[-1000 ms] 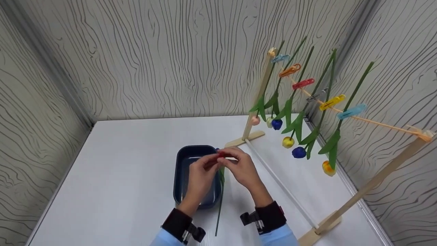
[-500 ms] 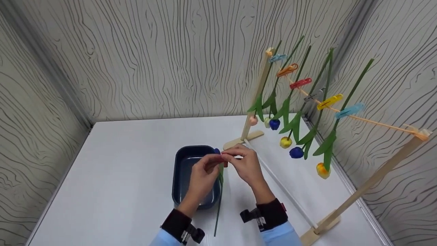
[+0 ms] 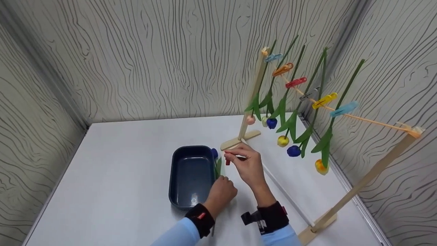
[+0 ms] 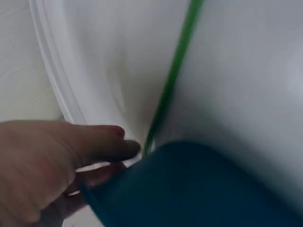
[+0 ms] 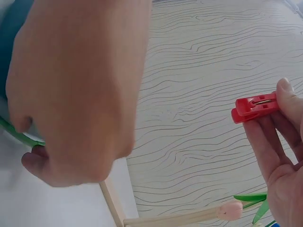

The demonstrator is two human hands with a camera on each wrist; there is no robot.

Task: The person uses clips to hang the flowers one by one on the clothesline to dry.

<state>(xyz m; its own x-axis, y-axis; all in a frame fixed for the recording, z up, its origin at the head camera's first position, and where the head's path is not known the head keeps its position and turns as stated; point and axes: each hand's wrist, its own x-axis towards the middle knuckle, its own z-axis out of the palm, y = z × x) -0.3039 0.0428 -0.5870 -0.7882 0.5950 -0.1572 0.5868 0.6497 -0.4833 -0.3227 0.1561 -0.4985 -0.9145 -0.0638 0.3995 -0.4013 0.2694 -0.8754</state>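
A blue artificial tulip lies along the right side of a dark blue basin (image 3: 171, 177); its blue bloom (image 3: 214, 153) and green leaves (image 3: 219, 166) show beyond my left hand (image 3: 221, 194). That hand is low over the green stem (image 4: 176, 71), its thumb and fingers bent around it with a gap between them in the right wrist view. Whether they touch the stem is unclear. My right hand (image 3: 251, 167) is raised beyond the left one and pinches a red clothespin (image 5: 254, 108) between thumb and fingertips.
On the right stands a wooden frame (image 3: 365, 181) with a cord (image 3: 374, 122) strung across. Several tulips hang there bloom-down, held by coloured clothespins such as the yellow one (image 3: 324, 100). A white rod (image 3: 286, 194) joins the frame's feet along the white table (image 3: 119, 177).
Both hands were together at the red clothespin. My left hand has left it and moved down toward me to the tulip stem; the right hand keeps the clothespin.
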